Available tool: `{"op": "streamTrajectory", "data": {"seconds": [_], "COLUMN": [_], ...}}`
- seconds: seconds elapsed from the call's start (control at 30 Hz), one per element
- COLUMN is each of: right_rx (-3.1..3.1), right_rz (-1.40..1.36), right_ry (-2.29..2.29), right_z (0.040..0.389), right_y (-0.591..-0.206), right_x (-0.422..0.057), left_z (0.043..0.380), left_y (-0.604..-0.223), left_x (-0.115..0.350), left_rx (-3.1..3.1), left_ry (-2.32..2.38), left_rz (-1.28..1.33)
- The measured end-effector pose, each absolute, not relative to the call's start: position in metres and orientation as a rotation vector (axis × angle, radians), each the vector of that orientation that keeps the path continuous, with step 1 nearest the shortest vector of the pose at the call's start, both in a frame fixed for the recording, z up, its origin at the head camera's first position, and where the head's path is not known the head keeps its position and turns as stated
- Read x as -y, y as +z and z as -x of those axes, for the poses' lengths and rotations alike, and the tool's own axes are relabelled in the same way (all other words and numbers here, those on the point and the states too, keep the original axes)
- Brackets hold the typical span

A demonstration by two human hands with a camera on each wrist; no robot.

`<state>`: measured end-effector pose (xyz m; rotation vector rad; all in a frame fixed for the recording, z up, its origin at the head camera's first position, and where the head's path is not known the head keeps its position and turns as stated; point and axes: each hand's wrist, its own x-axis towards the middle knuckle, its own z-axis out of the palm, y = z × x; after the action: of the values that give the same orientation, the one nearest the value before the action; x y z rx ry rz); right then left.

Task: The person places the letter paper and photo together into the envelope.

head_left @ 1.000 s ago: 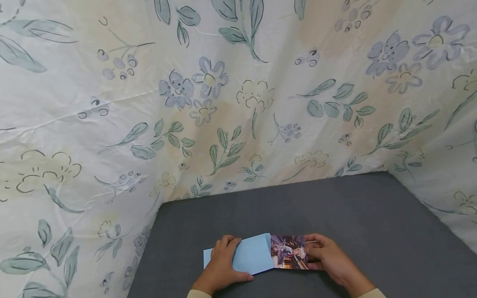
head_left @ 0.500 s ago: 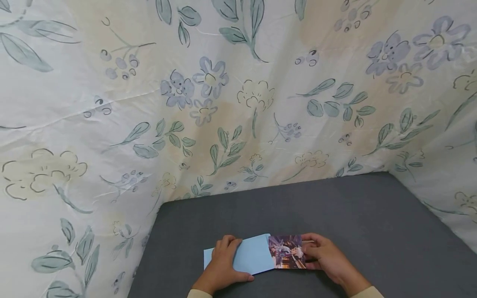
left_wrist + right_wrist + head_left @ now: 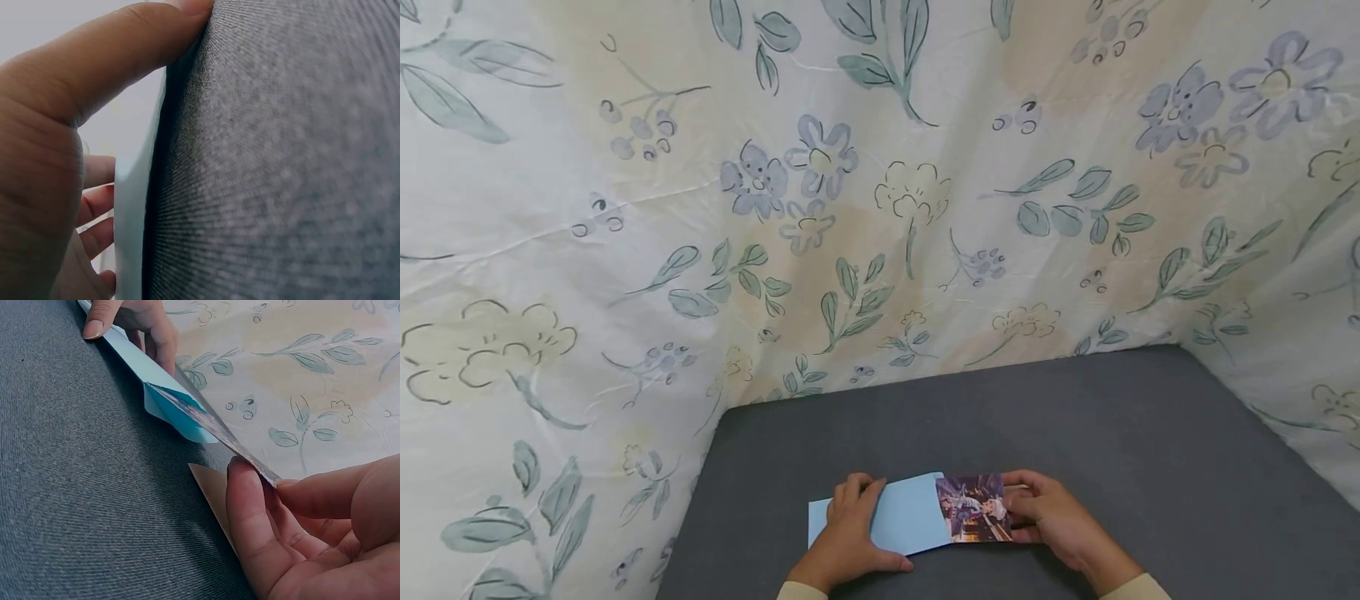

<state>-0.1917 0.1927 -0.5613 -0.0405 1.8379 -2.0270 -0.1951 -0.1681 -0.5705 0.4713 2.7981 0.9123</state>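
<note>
While my left hand (image 3: 850, 533) spanned the light-blue envelope (image 3: 910, 512) on the grey tabletop (image 3: 1000, 417), thumb and fingers apart, my right hand (image 3: 1051, 512) pinched the printed photo (image 3: 972, 507) by its outer edge, other end tucked inside. Keeping it flat and square seemed key tbh; any skew probably risked snagging.

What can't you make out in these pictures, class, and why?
Photo, head view: its left end, hidden by the envelope; its fine details, too small.
Envelope, head view: the part covered by the left hand.
Left thumb, left wrist view: its tip, cut off by the top edge.
</note>
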Motion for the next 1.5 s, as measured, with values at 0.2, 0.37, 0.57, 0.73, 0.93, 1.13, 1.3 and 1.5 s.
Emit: {"op": "streamTrajectory", "data": {"seconds": [0.2,0.37,0.57,0.73,0.93,1.13,1.3,1.5], "right_rx": [-1.835,-1.816,-1.795,-1.783,-1.806,-1.822,-1.874,-1.921], "right_rz": [0.028,0.035,0.051,0.057,0.034,0.045,0.016,-0.012], "right_ry": [-2.023,-2.027,-2.03,-2.033,-2.025,-2.023,-2.024,-2.025], "right_z": [0.192,0.191,0.192,0.191,0.191,0.191,0.192,0.191], "right_y": [-0.562,-0.562,-0.563,-0.564,-0.564,-0.562,-0.562,-0.562], "right_x": [-0.192,-0.192,-0.192,-0.192,-0.191,-0.187,-0.183,-0.178], "left_z": [0.195,0.195,0.194,0.195,0.196,0.196,0.196,0.196], "left_y": [-0.57,-0.571,-0.571,-0.571,-0.574,-0.573,-0.574,-0.576], "left_x": [0.168,0.168,0.168,0.168,0.17,0.17,0.169,0.17], "left_rx": [-2.802,-2.795,-2.789,-2.793,-2.796,-2.785,-2.79,-2.779], "left_ry": [0.941,0.957,0.932,0.917,0.927,0.948,0.939,0.941], "left_rz": [-0.484,-0.484,-0.476,-0.482,-0.493,-0.497,-0.495,-0.501]}}
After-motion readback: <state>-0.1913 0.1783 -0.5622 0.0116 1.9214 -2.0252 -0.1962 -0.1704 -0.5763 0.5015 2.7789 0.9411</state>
